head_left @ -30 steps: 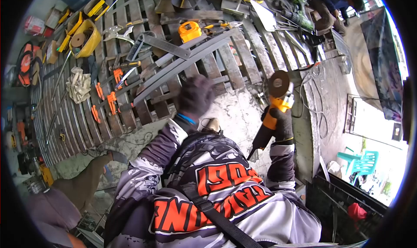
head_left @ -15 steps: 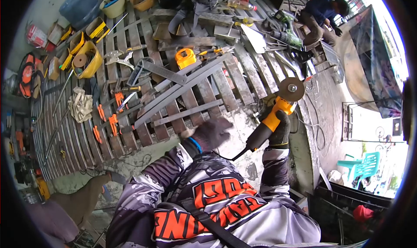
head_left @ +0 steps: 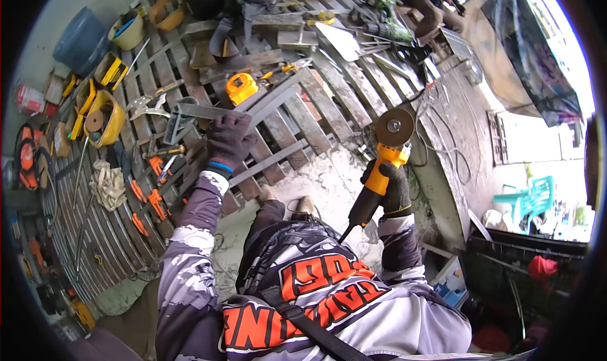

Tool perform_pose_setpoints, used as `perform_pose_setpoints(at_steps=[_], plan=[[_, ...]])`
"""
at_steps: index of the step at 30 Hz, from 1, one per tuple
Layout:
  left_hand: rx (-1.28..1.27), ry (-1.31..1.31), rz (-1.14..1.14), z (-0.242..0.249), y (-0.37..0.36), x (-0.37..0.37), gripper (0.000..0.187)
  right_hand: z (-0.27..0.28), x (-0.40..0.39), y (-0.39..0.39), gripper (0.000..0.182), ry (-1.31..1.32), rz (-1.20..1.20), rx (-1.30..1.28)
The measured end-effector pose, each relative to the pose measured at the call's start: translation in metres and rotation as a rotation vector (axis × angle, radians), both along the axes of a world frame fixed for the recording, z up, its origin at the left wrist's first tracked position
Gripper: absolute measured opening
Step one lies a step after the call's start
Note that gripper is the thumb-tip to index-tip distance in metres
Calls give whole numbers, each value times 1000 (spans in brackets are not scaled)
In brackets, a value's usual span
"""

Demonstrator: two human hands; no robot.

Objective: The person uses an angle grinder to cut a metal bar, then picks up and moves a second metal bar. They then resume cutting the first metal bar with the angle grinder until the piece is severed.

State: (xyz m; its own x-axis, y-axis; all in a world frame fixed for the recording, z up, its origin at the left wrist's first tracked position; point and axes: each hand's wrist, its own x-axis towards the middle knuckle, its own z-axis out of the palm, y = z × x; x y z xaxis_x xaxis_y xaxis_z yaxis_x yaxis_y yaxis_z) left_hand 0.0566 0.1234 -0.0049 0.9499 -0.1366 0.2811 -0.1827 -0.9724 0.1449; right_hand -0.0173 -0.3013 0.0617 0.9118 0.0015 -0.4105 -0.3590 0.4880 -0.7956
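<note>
My right hand (head_left: 396, 190), in a dark knit glove, is closed around the yellow and black angle grinder (head_left: 377, 183). The grinder's brown disc (head_left: 391, 128) points away from me, over the floor beside the slatted metal bench. My left hand (head_left: 229, 141), also gloved, lies over the flat steel bars (head_left: 276, 101) on the bench with its fingers curled down on them; the fingertips are hidden. A steel square (head_left: 201, 110) lies just beyond that hand. Farther back is a yellow tape measure (head_left: 241, 88), beside pliers (head_left: 284, 69).
Orange clamps (head_left: 150, 200) and a crumpled cloth (head_left: 108, 185) lie at the bench's left. Yellow bins (head_left: 106, 122) stand behind them. A green power tool (head_left: 392, 29) is at the back. Cables (head_left: 450, 162) trail on the right. Part of another person (head_left: 436, 0) shows at top right.
My left hand has moved forward and left, from above the floor onto the steel bars. The angle grinder stays in my right hand. My view has shifted, and the person at top right shows less.
</note>
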Motion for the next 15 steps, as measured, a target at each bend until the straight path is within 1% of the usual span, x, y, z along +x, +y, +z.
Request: perform_pose_setpoints(at_steps=[1,2,3,6,7,9,13,15], plan=[[3,20,-28,-2,4,3,46,2,1,-5,51,4,-22,-9],[53,-31,-67,-9,7,6,47,3,0,-13,50,-10,-24,1],[45,-28,-89,-7,2,7,47,7,-3,-19,51,-25,-24,11],[129,-7,13,4,-15,5,44,24,-14,-35,54,-68,-120,-108],[125,-2,12,9,-24,6,44,29,-18,-40,55,-73,-146,-143],[81,275,154,16,-39,9,39,36,-25,-47,56,-68,-169,-164],[110,268,206,17,-66,17,35,40,-25,-63,56,-87,-175,-173],[93,229,216,12,-80,19,33,33,-18,-79,54,-91,-101,-190]])
